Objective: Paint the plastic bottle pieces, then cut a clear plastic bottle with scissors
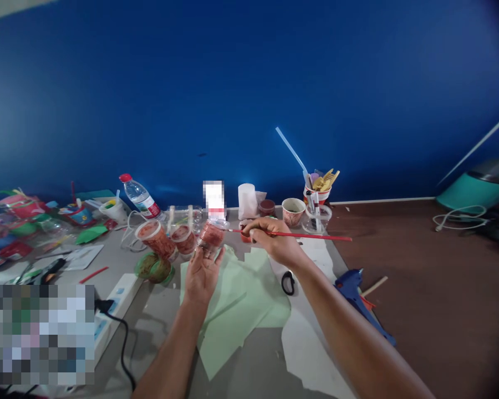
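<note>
We have a grey desk (156, 307) before us, and we take the pale green paper (237, 310) lying on it as the centre of our clock. At twelve a white cylinder (247, 202) stands by the far edge; at one, a patterned cup (293, 213). A blue glue gun (351, 285) lies at three by the edge, white paper (305, 346) at four. Near ten we see two red-smeared cups (156, 239), a greenish cup (154, 269) and, farther out, a red-capped bottle (140, 198). A white power strip (125, 289) lies at nine.
</note>
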### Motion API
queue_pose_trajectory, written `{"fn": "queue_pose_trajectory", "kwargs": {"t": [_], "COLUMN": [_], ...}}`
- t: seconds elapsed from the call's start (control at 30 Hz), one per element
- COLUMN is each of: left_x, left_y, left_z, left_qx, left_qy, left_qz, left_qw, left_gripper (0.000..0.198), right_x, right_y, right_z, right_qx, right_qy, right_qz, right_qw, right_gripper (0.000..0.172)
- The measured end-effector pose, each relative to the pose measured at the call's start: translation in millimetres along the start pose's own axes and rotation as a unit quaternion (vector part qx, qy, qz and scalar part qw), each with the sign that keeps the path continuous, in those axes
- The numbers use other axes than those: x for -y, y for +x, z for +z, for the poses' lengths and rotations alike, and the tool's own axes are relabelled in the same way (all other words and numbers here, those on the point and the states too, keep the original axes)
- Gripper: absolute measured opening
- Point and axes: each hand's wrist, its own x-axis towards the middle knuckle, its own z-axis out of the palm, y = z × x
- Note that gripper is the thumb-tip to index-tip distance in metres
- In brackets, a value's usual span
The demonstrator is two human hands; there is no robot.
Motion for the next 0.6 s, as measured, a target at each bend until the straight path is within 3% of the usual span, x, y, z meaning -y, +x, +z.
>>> {"fn": "queue_pose_trajectory", "kwargs": {"t": [0.2,0.43,0.6], "left_x": [6.2,6.3,7.8], "left_y": [-3.0,-4.4,-4.1], "left_z": [1.5,3.6,3.7], "left_qx": [-0.001,-0.012,-0.01], "left_qy": [0.053,0.071,0.082], "left_qz": [0.039,0.065,0.068], "left_qw": [0.998,0.995,0.994], "left_gripper": [0.017,0.021,0.023], "right_x": [-1.9,-2.0,-2.5], "right_y": [0.2,0.9,1.0], "right_z": [4.4,2.4,2.5], "right_qx": [0.009,-0.008,-0.003], "right_qy": [0.015,0.002,0.033], "right_qz": [-0.026,0.019,0.003], "right_qw": [1.0,1.0,0.999], "right_gripper": [0.021,0.019,0.02]}}
